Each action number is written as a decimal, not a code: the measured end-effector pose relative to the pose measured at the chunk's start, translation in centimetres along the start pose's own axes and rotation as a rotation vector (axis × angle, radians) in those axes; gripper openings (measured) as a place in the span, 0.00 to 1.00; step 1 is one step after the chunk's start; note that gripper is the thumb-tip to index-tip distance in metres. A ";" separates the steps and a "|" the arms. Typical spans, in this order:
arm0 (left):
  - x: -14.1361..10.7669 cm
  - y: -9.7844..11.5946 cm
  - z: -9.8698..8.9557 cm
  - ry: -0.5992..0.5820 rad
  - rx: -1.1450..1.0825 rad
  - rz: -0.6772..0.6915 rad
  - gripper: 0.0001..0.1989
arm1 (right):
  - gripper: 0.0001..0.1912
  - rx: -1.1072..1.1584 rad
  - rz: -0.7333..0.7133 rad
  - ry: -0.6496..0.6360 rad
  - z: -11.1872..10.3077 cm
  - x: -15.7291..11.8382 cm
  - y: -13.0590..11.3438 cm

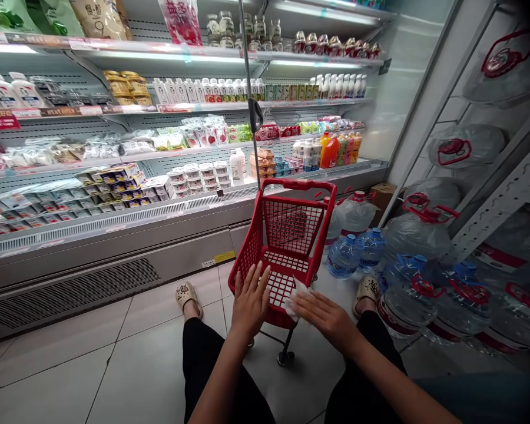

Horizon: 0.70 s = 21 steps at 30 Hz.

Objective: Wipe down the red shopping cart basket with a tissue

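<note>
Between my legs stands a small red plastic shopping cart [268,221] with grid walls and an empty-looking basket. My left hand [251,297] is at the near left part of the cart, its fingers spread and pointing away from me, with nothing held. My right hand [320,312] is at the near right side of the cart, fingers together over a crumpled white tissue [297,299]. The tissue sticks out past the fingertips over the basket's near edge. Whether the left palm touches the cart cannot be made out.
An open refrigerated case [176,229] with dairy and drinks runs behind the cart. Blue-capped water bottles [344,256] and larger red-handled jugs [417,235] stand close on the right. My feet in beige clogs [188,297] flank the cart on the tiled floor.
</note>
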State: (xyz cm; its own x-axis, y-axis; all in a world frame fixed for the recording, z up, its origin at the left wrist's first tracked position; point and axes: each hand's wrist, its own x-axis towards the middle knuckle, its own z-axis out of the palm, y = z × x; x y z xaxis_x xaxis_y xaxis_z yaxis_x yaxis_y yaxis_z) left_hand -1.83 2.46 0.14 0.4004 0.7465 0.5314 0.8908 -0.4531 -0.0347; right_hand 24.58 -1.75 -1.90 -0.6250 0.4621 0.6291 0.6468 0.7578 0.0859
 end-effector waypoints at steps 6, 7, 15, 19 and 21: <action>-0.1 1.2 -0.1 -0.016 -0.004 0.000 0.33 | 0.33 -0.010 0.137 0.062 1.1 1.7 2.6; -0.1 1.8 -0.2 -0.030 -0.022 0.019 0.33 | 0.32 -0.011 0.138 0.067 1.6 2.1 2.1; -0.9 1.8 -0.9 -0.143 -0.155 0.073 0.37 | 0.32 0.065 -0.013 -0.023 1.9 2.3 -0.7; -1.3 -0.7 -1.2 -0.177 -0.177 0.034 0.35 | 0.35 0.035 0.076 -0.014 0.9 1.7 3.7; -1.3 -1.6 -1.1 -0.184 -0.175 -0.008 0.34 | 0.36 0.001 0.145 0.032 0.8 1.5 5.5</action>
State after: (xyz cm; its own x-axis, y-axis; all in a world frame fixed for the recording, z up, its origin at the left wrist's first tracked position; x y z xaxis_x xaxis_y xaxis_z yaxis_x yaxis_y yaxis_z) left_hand -4.02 1.65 0.42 0.4400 0.8193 0.3676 0.8499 -0.5121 0.1242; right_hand 26.87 3.47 -1.06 -0.5110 0.5516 0.6592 0.7287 0.6848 -0.0082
